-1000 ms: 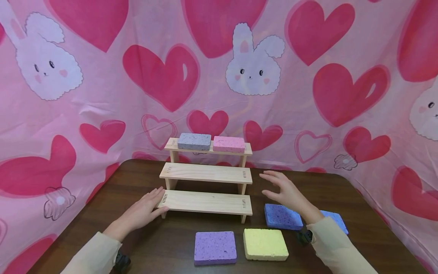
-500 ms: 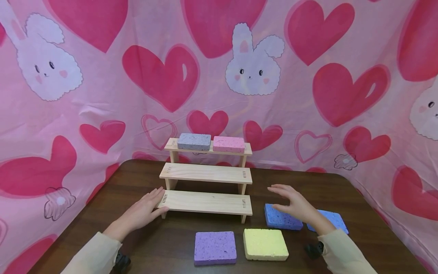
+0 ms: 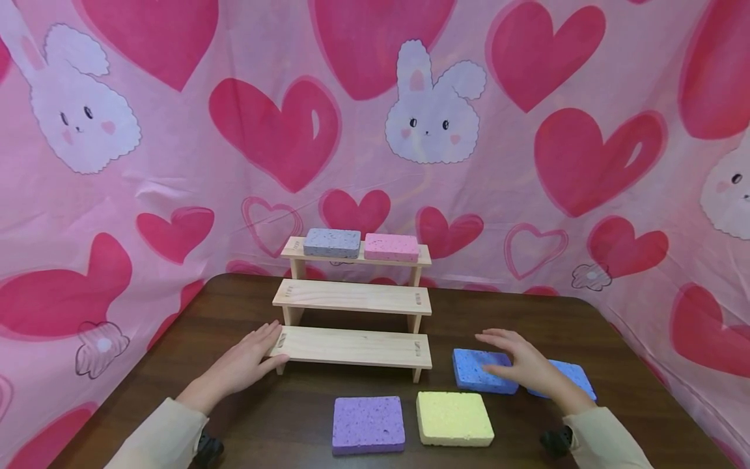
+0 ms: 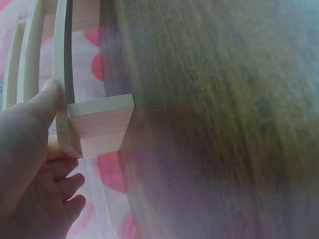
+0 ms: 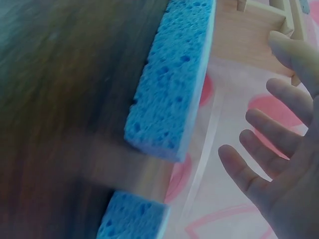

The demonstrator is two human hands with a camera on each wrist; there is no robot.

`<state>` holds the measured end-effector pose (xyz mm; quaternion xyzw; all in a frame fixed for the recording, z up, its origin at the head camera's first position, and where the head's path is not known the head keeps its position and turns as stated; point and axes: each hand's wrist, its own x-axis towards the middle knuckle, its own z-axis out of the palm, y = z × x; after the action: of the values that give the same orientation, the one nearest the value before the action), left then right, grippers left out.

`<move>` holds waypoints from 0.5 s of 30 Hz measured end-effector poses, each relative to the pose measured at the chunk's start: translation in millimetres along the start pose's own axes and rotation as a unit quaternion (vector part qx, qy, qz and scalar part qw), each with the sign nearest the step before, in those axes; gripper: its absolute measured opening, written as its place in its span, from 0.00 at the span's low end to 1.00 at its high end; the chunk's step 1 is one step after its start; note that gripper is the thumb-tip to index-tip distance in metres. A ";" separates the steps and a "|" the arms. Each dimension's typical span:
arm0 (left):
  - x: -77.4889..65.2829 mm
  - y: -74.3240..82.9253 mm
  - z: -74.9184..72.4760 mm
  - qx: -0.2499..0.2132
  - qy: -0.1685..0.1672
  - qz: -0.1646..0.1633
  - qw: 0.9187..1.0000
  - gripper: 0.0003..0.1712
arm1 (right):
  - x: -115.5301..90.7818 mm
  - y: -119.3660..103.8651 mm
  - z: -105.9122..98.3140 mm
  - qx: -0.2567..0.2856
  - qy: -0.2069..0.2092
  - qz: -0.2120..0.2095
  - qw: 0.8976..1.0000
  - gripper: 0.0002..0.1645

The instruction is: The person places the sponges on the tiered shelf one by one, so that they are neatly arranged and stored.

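Blue sponge (image 3: 471,371) below the right grip (image 3: 527,366), fingers wide and apart from it, left grip (image 3: 241,365) holding wooden rack (image 3: 357,345).

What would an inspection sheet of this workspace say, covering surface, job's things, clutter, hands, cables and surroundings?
Surface: dark wood-grain table.
Job's things: three-tier wooden stand; grey-blue sponge and pink sponge on its top tier; purple sponge, yellow sponge, inner blue sponge and outer blue sponge on the table.
Clutter: nothing seen.
Left hand: holds the left end of the lowest tier.
Right hand: open near the blue sponges, holding nothing.
Cables: nothing seen.
Surroundings: pink cloth printed with hearts and rabbits, behind and beside the table.
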<state>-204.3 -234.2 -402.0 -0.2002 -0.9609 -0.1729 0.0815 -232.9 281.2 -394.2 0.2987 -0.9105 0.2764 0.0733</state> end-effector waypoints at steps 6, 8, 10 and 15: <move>-0.1 0.0 -0.6 -0.001 -0.004 -0.004 1.000 0.39 | -7.3 3.7 -1.1 -0.008 -0.029 0.003 1.000 0.35; -0.2 0.1 -0.7 -0.003 -0.006 -0.005 1.000 0.40 | -9.0 5.3 -1.1 -0.007 -0.037 -0.008 0.999 0.35; -0.3 0.4 -0.7 -0.004 -0.008 -0.006 1.000 0.40 | -10.5 6.9 -1.1 -0.005 -0.045 -0.022 0.999 0.35; -0.2 0.6 -0.9 -0.005 -0.012 -0.010 1.000 0.41 | -13.5 10.9 -1.9 0.003 -0.062 -0.037 0.997 0.35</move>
<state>-203.8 -234.1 -401.0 -0.1931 -0.9630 -0.1756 0.0672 -228.4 296.3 -401.7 0.3487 -0.9008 0.2576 0.0261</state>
